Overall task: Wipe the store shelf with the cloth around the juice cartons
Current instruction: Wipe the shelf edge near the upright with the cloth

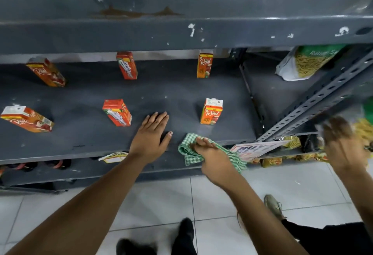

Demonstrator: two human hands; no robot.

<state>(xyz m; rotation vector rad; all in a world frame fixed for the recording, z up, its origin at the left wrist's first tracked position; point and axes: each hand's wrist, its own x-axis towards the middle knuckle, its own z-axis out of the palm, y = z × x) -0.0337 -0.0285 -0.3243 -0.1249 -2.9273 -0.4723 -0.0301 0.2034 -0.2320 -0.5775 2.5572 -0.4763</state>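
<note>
Head view: crumpled checked cloth [191, 149]

- The left hand [150, 133] lies flat, palm down, fingers stretched forward and together, thumb spread to the right.
- The left arm reaches forward, nearly straight.
- The right hand [212, 153] is curled in a closed grip, knuckles up, just beside the left.

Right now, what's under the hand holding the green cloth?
The right hand bunches the green checked cloth at the shelf's front edge. Beneath it you see grey shelf edge and white floor tiles. Whatever lies directly under the cloth is covered.
</note>
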